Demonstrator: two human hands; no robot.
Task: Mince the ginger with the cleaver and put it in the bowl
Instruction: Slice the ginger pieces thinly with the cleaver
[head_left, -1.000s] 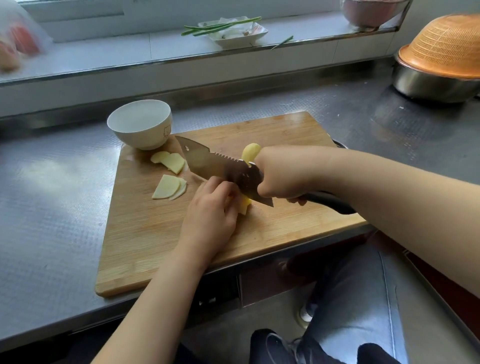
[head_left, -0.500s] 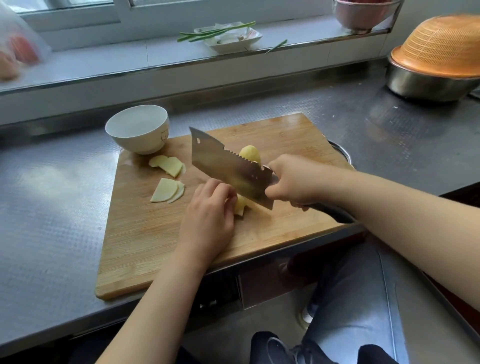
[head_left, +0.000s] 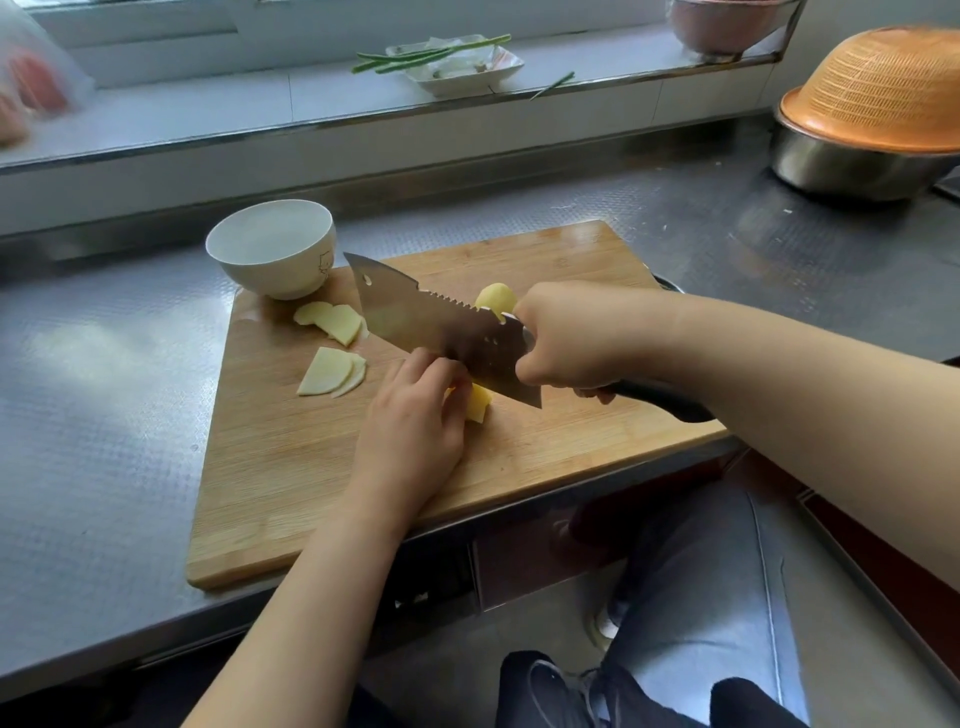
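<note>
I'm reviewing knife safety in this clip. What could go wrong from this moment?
1. The left hand holds the ginger piece with its fingers right against the cleaver blade; a slip could nick them.
2. That piece is small and mostly hidden under the hand, so it may roll or squirt out under the cut.
3. The bowl sits on the cutting board corner, near the blade tip; a wide stroke might knock it.

One cleaver (head_left: 447, 332), one bowl (head_left: 271, 248), two hands (left (head_left: 410, 426), right (head_left: 566, 340)).
</note>
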